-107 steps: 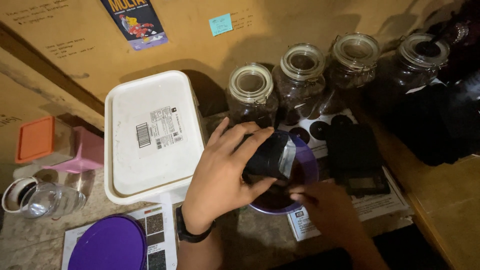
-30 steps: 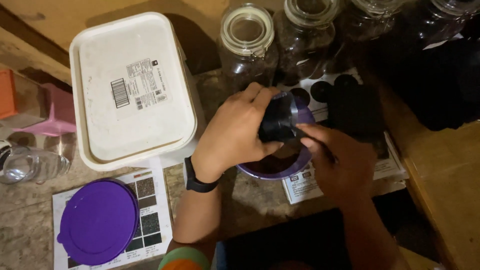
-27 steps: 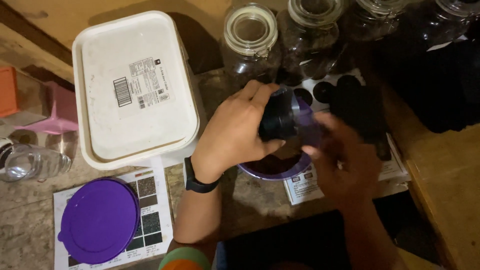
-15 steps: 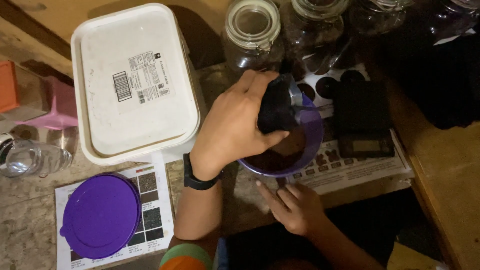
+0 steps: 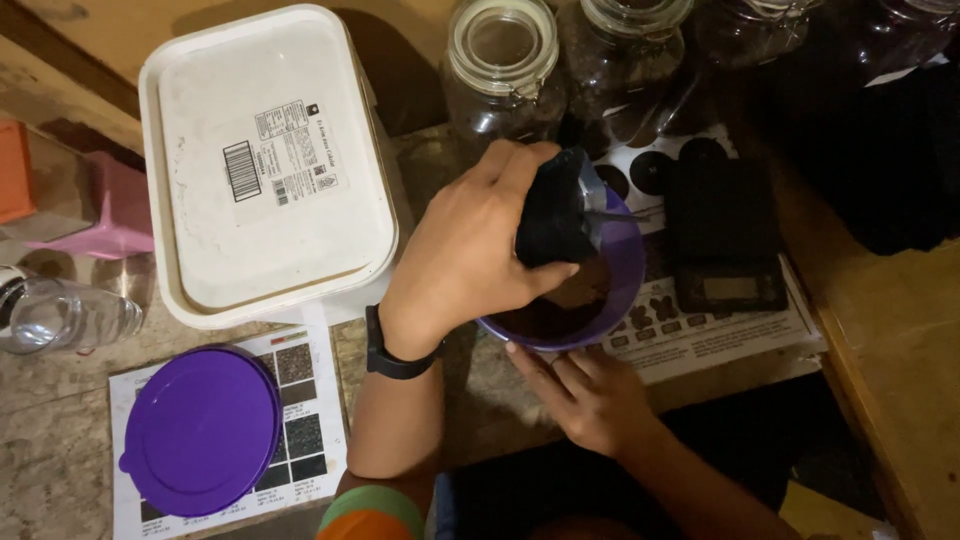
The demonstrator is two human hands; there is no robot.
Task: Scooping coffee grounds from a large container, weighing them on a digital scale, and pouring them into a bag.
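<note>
Head view: left hand [image 5: 470, 250] is closed around a small black container [image 5: 550, 215], which is held tilted over a purple bowl [image 5: 620, 265]. Dark brown grounds are seen inside the bowl. A black wristwatch [image 5: 392, 352] is worn on the left wrist. Right hand [image 5: 590, 395] is laid flat with fingers spread, fingertips touching the bowl's near rim; nothing is gripped by it. The bowl is set on a printed sheet [image 5: 720, 330], just beside a black digital scale [image 5: 725, 235]. A white lidded tub [image 5: 265, 165] is placed to the left, with a purple lid [image 5: 200, 430] lying on another printed chart [image 5: 300, 400] below it. Glass clip-top jars [image 5: 505, 60] are lined behind the bowl.
</note>
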